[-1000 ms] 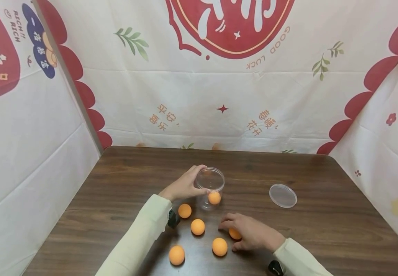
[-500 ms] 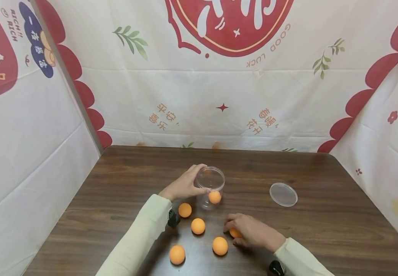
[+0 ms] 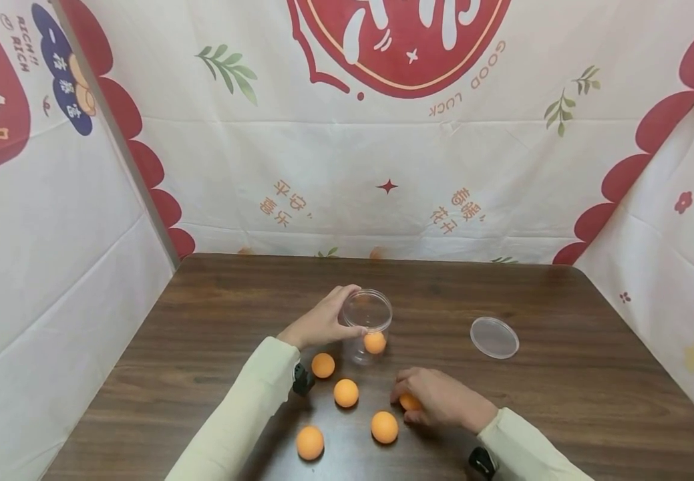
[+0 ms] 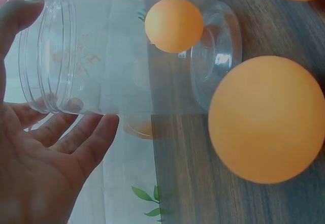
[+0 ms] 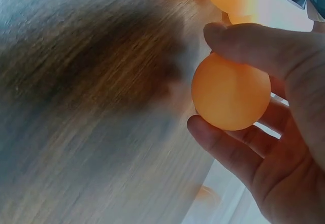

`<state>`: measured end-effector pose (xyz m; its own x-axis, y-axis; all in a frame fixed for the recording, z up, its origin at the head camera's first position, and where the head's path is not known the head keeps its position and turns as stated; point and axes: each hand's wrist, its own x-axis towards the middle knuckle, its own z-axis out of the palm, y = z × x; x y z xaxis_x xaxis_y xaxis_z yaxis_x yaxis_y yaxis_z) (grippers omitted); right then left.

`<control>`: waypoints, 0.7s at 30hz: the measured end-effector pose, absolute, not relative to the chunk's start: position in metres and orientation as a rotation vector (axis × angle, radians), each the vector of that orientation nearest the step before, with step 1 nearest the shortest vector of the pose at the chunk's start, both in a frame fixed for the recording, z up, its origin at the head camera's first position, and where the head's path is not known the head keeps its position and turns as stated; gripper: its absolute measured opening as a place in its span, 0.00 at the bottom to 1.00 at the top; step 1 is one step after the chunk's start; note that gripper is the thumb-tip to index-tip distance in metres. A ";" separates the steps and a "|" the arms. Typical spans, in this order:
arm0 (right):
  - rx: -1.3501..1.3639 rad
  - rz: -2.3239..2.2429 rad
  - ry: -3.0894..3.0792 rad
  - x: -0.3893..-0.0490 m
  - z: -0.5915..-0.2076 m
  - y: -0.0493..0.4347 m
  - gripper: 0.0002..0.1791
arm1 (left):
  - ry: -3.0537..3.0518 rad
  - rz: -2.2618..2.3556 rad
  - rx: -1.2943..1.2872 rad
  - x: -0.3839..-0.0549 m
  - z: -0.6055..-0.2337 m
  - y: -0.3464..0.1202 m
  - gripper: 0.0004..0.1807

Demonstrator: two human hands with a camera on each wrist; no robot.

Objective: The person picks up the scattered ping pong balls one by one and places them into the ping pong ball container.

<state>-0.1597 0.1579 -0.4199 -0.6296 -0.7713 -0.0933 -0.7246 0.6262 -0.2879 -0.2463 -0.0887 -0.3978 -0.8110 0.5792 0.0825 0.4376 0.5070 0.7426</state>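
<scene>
My left hand [image 3: 324, 322] holds a clear plastic jar [image 4: 117, 56] near its threaded rim, thumb on one side and fingers on the other. The jar is lidless, and a single orange ping-pong ball [image 3: 375, 343] is inside at its lower part. Close in front of the jar, my right hand [image 3: 443, 399] has its thumb and fingers around another orange ball [image 5: 231, 92], low over the table; the hand partly covers this ball in the head view. Loose balls lie between the arms: one ball [image 3: 322, 365] by the left wrist, another [image 3: 345, 393] nearer the middle.
A round clear lid [image 3: 494, 337] lies flat on the brown wooden table [image 3: 563, 401], right of the jar. Two further orange balls, one [image 3: 385, 427] beside the right hand and one [image 3: 310, 443] toward the front, rest there. A printed cloth [image 3: 347, 160] hangs behind the table.
The right hand has drawn its fingers in around the ball and shifted slightly. The left hand and jar stay in place, as do the loose balls and the lid.
</scene>
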 end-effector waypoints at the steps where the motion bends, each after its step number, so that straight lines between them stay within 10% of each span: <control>1: -1.230 -0.331 2.641 -0.160 -0.419 0.157 0.11 | 2.570 1.189 0.875 -0.247 -0.398 -0.089 0.44; 21: -1.311 -0.236 2.739 -0.168 -0.369 0.149 0.13 | 2.555 1.195 0.890 -0.245 -0.394 -0.090 0.44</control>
